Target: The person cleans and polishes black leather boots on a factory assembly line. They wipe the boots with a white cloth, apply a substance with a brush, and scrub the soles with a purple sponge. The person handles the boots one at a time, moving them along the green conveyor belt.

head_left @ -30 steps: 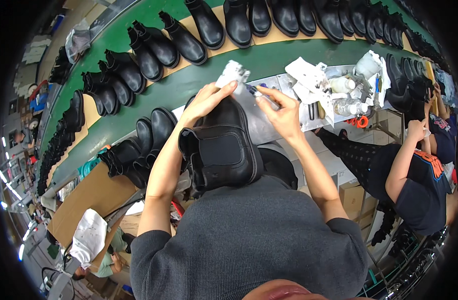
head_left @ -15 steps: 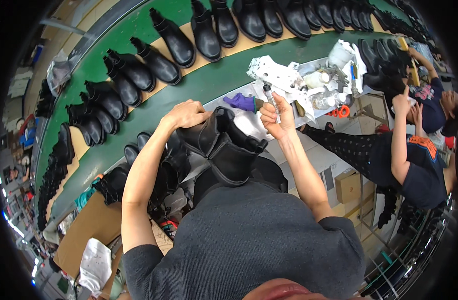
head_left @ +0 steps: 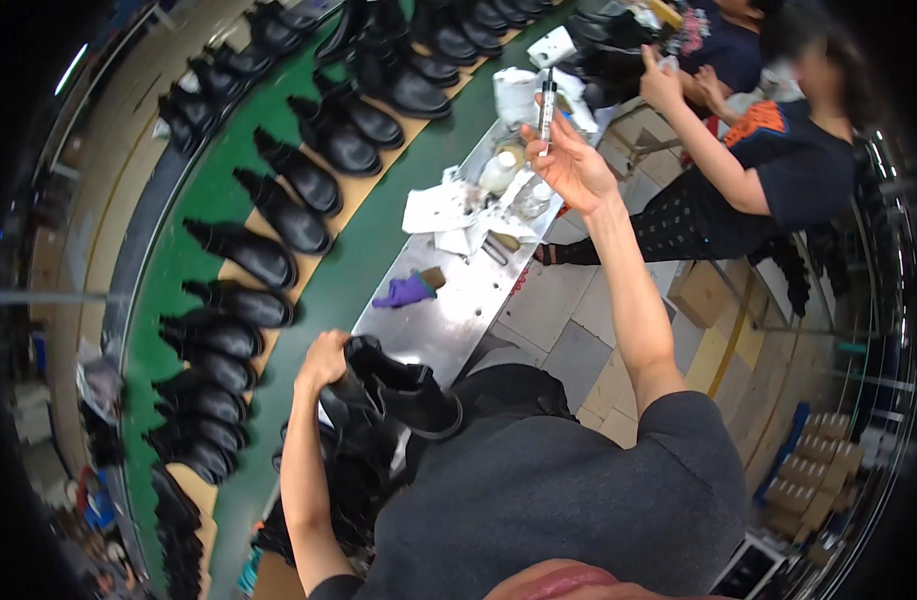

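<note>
Left hand [head_left: 323,362] closed on black boot's [head_left: 403,390] soft collar, lower centre; right hand [head_left: 568,160] pinches light, slippery syringe-like applicator [head_left: 546,100], upper centre.

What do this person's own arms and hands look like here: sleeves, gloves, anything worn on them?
Both arms are bare from the upper arm down, coming out of the short sleeves of a dark grey T-shirt. The left hand and the right hand wear no gloves. No watch, ring or bracelet shows on either wrist or on the fingers, as far as this view tells.
</note>
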A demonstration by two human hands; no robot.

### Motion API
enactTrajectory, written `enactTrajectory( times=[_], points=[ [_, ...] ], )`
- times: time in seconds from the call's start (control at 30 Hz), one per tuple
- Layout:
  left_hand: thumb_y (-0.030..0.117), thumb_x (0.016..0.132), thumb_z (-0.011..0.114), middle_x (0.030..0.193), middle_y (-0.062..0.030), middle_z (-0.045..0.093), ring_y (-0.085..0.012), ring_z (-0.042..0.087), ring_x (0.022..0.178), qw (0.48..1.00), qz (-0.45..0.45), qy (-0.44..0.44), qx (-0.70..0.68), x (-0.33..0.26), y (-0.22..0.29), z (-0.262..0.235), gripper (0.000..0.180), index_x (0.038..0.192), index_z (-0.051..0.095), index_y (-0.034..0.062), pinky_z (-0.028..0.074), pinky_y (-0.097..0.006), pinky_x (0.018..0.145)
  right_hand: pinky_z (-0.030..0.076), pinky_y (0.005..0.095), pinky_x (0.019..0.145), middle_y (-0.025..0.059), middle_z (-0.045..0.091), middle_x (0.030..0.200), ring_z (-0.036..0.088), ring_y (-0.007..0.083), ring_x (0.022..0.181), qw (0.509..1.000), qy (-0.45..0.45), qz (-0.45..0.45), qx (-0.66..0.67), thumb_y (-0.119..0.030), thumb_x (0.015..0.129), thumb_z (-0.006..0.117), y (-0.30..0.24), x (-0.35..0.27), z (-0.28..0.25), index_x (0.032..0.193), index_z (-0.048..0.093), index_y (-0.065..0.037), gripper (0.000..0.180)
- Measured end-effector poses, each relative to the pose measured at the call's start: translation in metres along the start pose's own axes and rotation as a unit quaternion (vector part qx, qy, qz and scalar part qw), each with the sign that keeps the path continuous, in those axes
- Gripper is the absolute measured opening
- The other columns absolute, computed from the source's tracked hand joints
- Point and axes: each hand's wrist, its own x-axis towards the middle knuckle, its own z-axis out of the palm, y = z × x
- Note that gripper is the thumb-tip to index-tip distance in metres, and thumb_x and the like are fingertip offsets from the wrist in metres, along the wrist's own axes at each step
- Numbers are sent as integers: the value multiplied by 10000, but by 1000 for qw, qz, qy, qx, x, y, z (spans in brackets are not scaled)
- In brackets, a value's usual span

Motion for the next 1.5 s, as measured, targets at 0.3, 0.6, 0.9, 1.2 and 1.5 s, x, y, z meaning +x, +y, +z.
enactTrajectory(
  times=[0.3, 0.6, 0.9, 1.2, 1.5],
  points=[
    [259, 715, 641, 962, -207, 658, -380, 633, 946, 994, 105, -40, 1, 9, -8, -2, 372, 1045, 701, 99, 488, -404, 853, 197, 132, 385, 56, 498, 972, 297, 16, 546, 995, 33, -90, -36, -68, 971, 456, -61, -20, -13, 1336, 447, -102, 366],
    [229, 704, 628, 920, -197, 671, -387, 638, 907, 992, 116, -41, -13, 9, -10, -3, 350, 1014, 708, 88, 493, -396, 798, 166, 126, 376, 35, 522, 942, 267, 8, 515, 971, 150, -130, -132, -71, 964, 481, -95, -35, -48, 1386, 411, -122, 431],
    [269, 808, 618, 869, -200, 675, -378, 648, 875, 991, 128, -29, -12, 16, -12, -4, 268, 967, 716, 76, 489, -386, 782, 198, 197, 399, -86, 408, 650, 287, 15, 455, 675, 529, -220, -465, -82, 892, 563, -171, -87, -132, 1309, 550, -164, 425],
    [352, 827, 510, 952, -241, 643, -443, 600, 929, 992, 19, -32, 117, 24, 26, -24, 354, 930, 710, 79, 491, -485, 813, 356, 221, 572, -28, 565, 809, 442, 46, 658, 666, 371, -57, -644, -294, 917, 566, -135, -19, -114, 1230, 604, -72, 386],
    [497, 879, 412, 1175, -218, 610, -364, 595, 1081, 968, -147, -48, 196, 19, 12, -59, 577, 1114, 644, 24, 478, -440, 910, 442, 228, 551, 51, 675, 820, 549, 76, 595, 621, 147, -28, -769, -222, 954, 525, 19, -14, -63, 1269, 556, -25, 374]
  ],
)
